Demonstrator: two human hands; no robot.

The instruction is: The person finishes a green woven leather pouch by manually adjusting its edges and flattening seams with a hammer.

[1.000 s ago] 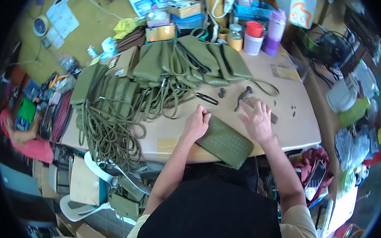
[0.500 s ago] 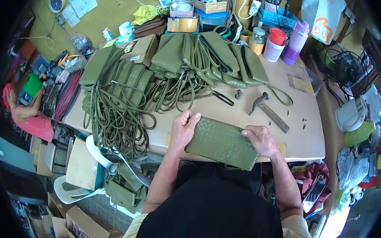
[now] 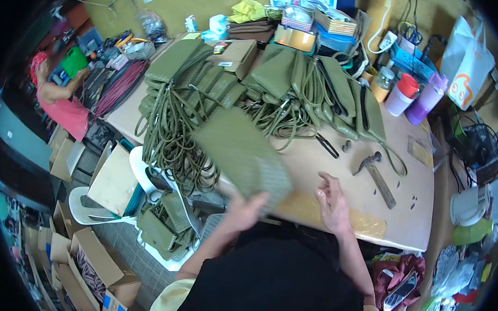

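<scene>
My left hand [image 3: 247, 210] grips a flat green woven-pattern pouch [image 3: 243, 152] by its lower edge, thumb on top. The pouch is tilted and smeared by motion, its far end close to a heap of green pouches [image 3: 175, 61] with long looped straps [image 3: 177, 135]. To the right, my right hand [image 3: 333, 208] hovers over the table's front edge, fingers apart, holding nothing. A hammer [image 3: 381, 182] with a wooden handle lies beyond it, and a black plier-like tool [image 3: 327, 146] lies farther left.
More green pouches [image 3: 276, 72] are stacked at the back. A red-lidded cup [image 3: 401, 96] and purple bottle [image 3: 426, 100] stand back right. On the left, a white chair [image 3: 83, 203] bears more pouches [image 3: 169, 222]. A person in pink [image 3: 66, 101] works at the far left.
My right hand has let go of the pouch and opened. My left hand has swung the pouch leftward toward the heap. The camera view has turned left.
</scene>
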